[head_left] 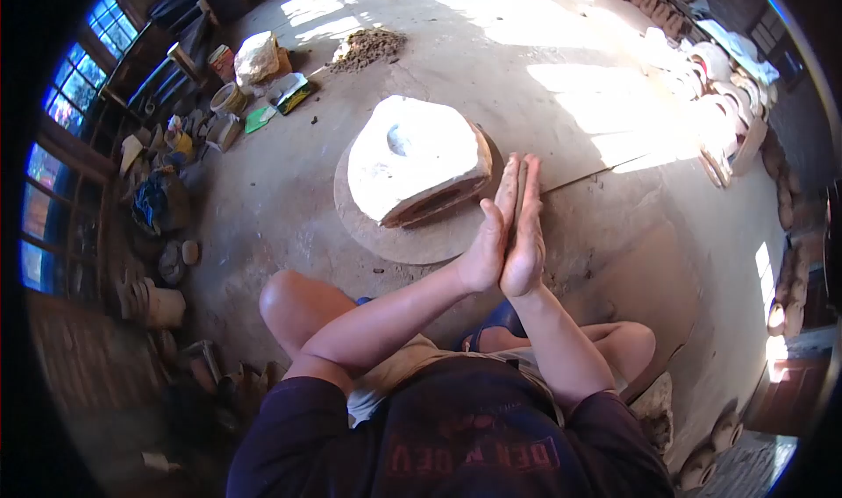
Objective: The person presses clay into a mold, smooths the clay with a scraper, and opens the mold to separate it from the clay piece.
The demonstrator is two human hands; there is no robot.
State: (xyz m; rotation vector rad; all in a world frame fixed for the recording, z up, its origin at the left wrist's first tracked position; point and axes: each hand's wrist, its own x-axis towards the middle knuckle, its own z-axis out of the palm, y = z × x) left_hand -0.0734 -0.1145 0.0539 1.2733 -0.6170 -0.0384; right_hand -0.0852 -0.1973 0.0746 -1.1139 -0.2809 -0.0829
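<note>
My left hand point(488, 251) and my right hand point(525, 249) are pressed palm to palm, fingers straight and pointing away from me. A thin brownish strip shows between the fingers; whatever lies between the palms is hidden. Clay-like smears mark the fingers. Just beyond and to the left of my hands stands a bulky whitish block point(438, 152) that resembles a plaster mould. Its top has a round hollow, and a dark recess runs along its near side. Under the block is a round flat board point(405, 251) on the floor.
Dark crumbly lumps point(367, 49) are heaped beyond the block. Another pale block point(257, 57), a yellowish bucket point(229, 100) and a green packet point(259, 119) sit at the left. A white bucket point(165, 308) stands nearer. Curved pale pieces point(724, 103) are piled along the right wall.
</note>
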